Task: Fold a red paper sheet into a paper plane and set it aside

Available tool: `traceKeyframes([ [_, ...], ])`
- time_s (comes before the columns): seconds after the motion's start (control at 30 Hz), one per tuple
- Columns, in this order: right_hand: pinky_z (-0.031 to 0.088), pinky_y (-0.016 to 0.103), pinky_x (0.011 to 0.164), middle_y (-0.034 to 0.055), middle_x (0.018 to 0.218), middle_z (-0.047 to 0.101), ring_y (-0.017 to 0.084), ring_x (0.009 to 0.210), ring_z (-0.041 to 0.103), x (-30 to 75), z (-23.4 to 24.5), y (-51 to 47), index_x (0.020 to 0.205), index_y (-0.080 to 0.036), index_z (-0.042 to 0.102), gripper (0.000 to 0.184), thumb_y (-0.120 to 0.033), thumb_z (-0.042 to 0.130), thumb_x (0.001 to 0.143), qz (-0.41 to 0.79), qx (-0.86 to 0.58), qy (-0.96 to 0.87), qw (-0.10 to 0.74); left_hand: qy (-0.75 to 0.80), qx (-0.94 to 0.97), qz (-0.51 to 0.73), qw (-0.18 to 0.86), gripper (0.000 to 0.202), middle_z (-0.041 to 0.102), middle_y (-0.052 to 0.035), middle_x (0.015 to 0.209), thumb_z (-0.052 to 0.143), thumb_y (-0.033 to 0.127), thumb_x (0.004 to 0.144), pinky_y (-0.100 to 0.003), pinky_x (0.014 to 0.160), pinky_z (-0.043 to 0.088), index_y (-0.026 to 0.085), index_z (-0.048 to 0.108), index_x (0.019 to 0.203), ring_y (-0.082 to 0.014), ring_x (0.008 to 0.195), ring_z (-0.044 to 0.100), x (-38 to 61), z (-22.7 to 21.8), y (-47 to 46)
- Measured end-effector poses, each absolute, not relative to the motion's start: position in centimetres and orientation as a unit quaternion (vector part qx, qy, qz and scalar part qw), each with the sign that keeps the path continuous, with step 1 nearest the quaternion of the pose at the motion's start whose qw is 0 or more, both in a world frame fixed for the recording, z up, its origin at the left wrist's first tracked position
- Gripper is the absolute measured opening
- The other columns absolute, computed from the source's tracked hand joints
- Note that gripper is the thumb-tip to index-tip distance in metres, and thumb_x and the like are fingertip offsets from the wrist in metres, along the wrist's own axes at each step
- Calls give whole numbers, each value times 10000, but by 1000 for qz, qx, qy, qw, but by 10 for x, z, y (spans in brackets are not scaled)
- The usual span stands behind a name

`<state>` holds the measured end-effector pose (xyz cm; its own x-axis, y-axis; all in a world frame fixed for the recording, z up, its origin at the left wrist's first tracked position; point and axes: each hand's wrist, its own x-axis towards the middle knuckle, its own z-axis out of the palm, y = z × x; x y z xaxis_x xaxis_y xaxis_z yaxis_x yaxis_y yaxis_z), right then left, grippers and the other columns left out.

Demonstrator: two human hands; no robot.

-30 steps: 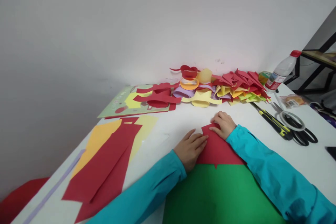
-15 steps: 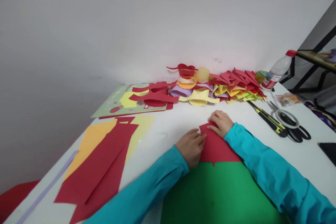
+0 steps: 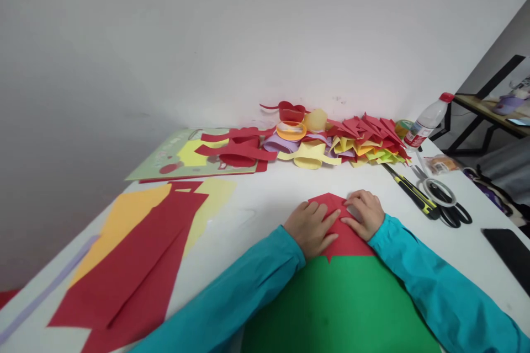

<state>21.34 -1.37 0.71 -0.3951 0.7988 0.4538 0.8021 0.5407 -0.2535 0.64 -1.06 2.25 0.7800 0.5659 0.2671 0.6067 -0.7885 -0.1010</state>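
Observation:
A folded red paper piece (image 3: 337,231) lies on the white table (image 3: 256,209), its near edge over a green sheet (image 3: 331,309). Its far end comes to a point. My left hand (image 3: 311,228) lies flat on the paper's left side, fingers stretched out toward the point. On the right side my right hand (image 3: 365,212) presses down, fingers bent with their tips on the paper. Both arms wear teal sleeves.
Red, orange and yellow sheets (image 3: 136,253) lie at the left. Along the wall sits a heap of cut paper pieces (image 3: 318,146) and a green booklet (image 3: 174,157). At the right are a utility knife (image 3: 409,190), scissors (image 3: 449,212), a tape ring (image 3: 439,192), a bottle (image 3: 424,121) and a dark phone (image 3: 511,253).
Both hands have shifted on the red paper: the right hand slid back from the tip onto the right side, the left hand moved onto the left side. The paper's point is now uncovered.

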Motion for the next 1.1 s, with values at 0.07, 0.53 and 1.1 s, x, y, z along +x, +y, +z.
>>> traceKeyframes([
  [0.07,339,339,705,70,944,540,206,859,478,212,9,-14,904,-204,611,246,-412,521,809,-16,-451,-848,278,-320,-939,-95,78,522,563,-103,892,380,518,825,-408,668,392,183,493,1210,-262,795,509,9,24,-12],
  [0.53,285,330,594,52,674,518,168,668,416,200,12,-26,755,-143,643,242,-254,451,850,-122,-335,-906,229,-338,-936,-65,69,526,553,-121,915,356,511,845,-391,639,384,167,479,1224,-263,806,492,12,25,-16],
  [1.1,252,332,560,40,589,486,149,614,375,188,24,-30,511,-163,546,325,-143,424,812,-124,-334,-907,225,-338,-936,-64,70,490,546,-114,890,334,488,857,-388,613,383,168,498,1189,-265,803,492,12,27,-17],
])
